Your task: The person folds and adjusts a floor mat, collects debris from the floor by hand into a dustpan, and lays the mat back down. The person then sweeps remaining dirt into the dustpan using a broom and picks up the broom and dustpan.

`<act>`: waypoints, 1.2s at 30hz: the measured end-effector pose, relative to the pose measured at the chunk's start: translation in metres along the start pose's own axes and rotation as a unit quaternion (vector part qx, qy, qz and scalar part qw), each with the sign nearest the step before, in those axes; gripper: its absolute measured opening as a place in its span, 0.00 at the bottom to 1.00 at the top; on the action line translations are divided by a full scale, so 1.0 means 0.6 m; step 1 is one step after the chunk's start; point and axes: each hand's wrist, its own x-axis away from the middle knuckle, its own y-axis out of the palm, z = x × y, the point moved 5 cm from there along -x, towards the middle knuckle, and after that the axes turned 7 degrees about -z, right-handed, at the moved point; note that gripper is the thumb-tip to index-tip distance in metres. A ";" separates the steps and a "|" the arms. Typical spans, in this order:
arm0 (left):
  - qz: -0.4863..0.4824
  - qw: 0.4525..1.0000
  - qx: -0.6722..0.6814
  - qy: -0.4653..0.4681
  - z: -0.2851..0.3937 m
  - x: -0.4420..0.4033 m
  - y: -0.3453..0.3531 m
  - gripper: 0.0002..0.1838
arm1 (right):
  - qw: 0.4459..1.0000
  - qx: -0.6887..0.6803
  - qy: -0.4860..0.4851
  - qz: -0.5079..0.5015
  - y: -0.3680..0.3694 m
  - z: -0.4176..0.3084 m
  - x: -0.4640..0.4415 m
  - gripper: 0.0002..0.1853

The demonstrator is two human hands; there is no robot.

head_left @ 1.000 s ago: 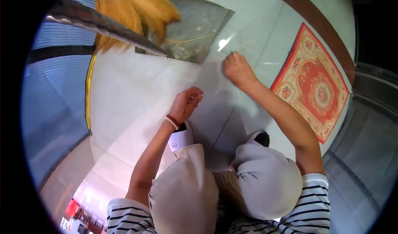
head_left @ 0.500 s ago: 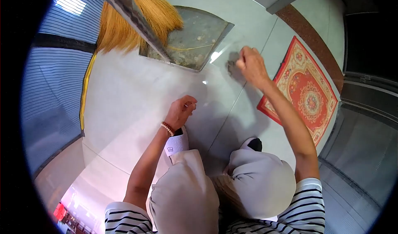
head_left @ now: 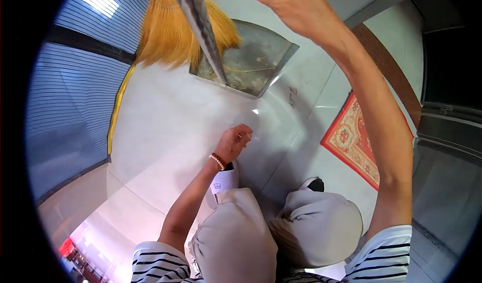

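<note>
My right hand (head_left: 298,7) is raised at the top edge of the head view, fingers curled into a closed fist. Whatever it may hold is hidden. Low over the pale tiled floor (head_left: 165,112), my left hand (head_left: 235,142) has its fingers bent inward; I cannot make out whether something small sits in them. A beaded bracelet (head_left: 217,161) circles the left wrist. Beyond the hands lies a grey dustpan (head_left: 256,52) with an upright handle (head_left: 203,29), dusty inside. The straw broom (head_left: 165,37) rests against it. A small dark bit (head_left: 292,96) lies on the floor beside the dustpan.
A red patterned mat (head_left: 346,135) lies to the right, partly behind my right forearm. Blue striped panels (head_left: 85,97) with a yellow edge stand at the left. Dark framed panels (head_left: 447,127) are at the right. My knees and white slippers (head_left: 224,180) are below.
My right hand has risen from near the floor beside the dustpan to the top edge. My left hand stays curled in about the same place. The view has shifted slightly.
</note>
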 end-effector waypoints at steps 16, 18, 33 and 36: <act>-0.004 1.000 0.011 -0.012 -0.015 0.015 -0.029 0.09 | 0.946 0.084 0.094 -0.300 0.246 0.178 0.073 0.09; 0.001 1.000 0.004 -0.008 -0.011 0.014 -0.037 0.09 | 0.949 0.103 0.112 -0.275 0.231 0.167 0.078 0.09; 0.470 0.793 -0.299 0.246 0.232 0.009 -0.357 0.18 | 0.969 0.146 0.137 -0.144 0.200 0.148 0.092 0.07; 0.425 0.799 -0.350 0.243 0.316 -0.088 -0.536 0.25 | 0.925 0.163 0.211 -0.272 0.198 0.137 0.097 0.10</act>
